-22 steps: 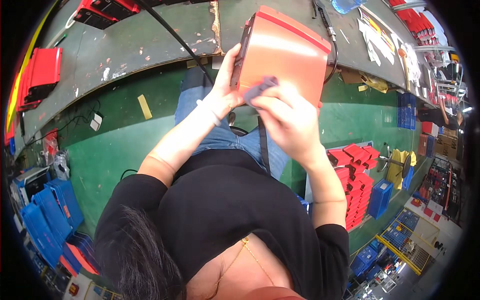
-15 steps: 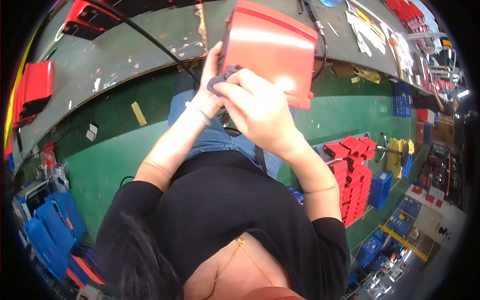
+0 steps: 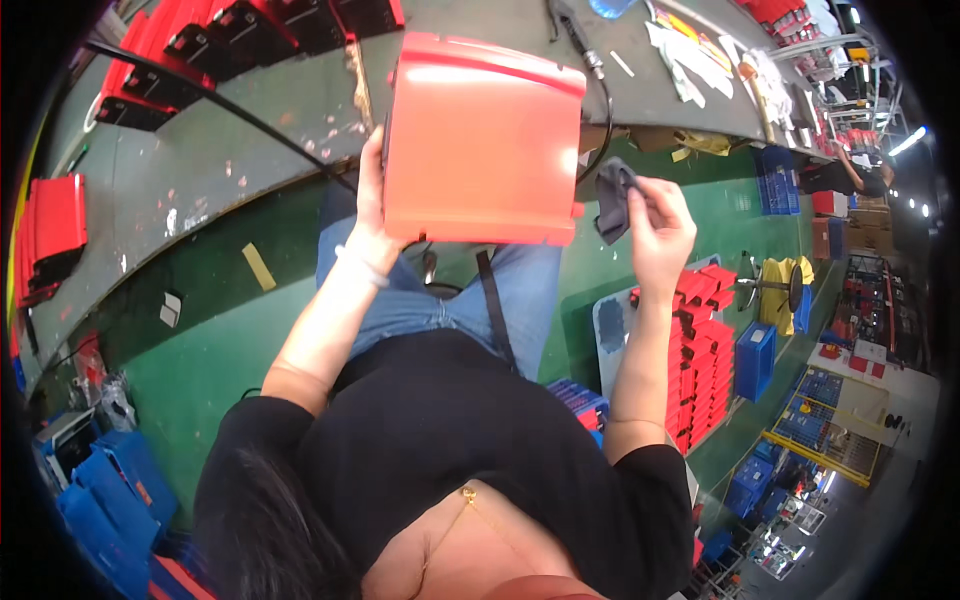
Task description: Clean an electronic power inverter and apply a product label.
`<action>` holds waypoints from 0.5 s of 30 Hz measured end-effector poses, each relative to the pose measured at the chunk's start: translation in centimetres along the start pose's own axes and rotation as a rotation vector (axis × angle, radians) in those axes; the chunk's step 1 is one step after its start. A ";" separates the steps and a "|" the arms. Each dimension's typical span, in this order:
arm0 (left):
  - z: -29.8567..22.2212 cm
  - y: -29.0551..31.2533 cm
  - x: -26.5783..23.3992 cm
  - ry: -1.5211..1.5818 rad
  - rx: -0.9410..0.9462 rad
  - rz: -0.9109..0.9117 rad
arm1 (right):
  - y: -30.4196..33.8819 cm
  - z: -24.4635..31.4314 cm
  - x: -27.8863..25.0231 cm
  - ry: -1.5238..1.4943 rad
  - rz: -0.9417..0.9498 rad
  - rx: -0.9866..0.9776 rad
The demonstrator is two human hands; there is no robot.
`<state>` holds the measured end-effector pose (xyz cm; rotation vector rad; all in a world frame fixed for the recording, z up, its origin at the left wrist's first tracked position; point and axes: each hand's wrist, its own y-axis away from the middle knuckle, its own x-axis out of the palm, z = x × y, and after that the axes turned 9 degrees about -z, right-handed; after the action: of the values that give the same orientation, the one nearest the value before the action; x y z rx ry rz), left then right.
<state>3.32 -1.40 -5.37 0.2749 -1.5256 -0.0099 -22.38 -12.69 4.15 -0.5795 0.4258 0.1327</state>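
Observation:
A glossy red box-shaped casing (image 3: pixel 485 145) is held up over my lap, in front of the workbench edge. My left hand (image 3: pixel 375 205) grips it at its left side, thumb up along the edge and the other fingers hidden behind or beneath it. Off to the right of the casing, my right hand (image 3: pixel 660 230) pinches a dark grey cloth (image 3: pixel 615 200) that hangs from its fingertips. The cloth and the casing are apart.
The grey workbench (image 3: pixel 270 130) spans the far side, with red-and-black casings (image 3: pixel 240 40) at its back left and more red casings (image 3: pixel 55 225) at its left end. White gloves (image 3: pixel 680 60) lie at its right. Stacked red parts (image 3: pixel 700 370) stand right of me; blue bins (image 3: pixel 120 490) sit lower left.
My right hand with the cloth has moved off the casing to the right. The casing has come lower and left, turned more level, still in my left hand.

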 end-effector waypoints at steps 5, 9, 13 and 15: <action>0.1 0.8 -1.6 -0.053 -0.083 0.062 | -3.8 3.1 3.4 -0.047 -0.052 -0.160; 1.1 2.0 -1.3 -0.159 -0.136 -0.075 | -4.2 2.6 6.3 0.133 -0.018 -0.143; 1.0 2.0 -1.2 -0.247 -0.204 -0.026 | -3.3 3.5 8.3 0.052 -0.023 -0.159; 1.2 2.2 -0.8 -0.326 -0.217 -0.062 | -3.6 4.8 9.2 0.005 -0.001 -0.203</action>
<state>1.77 0.64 -5.79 0.1509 -1.8219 -0.2798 -11.52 -12.96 5.68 -0.7798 0.4196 0.1749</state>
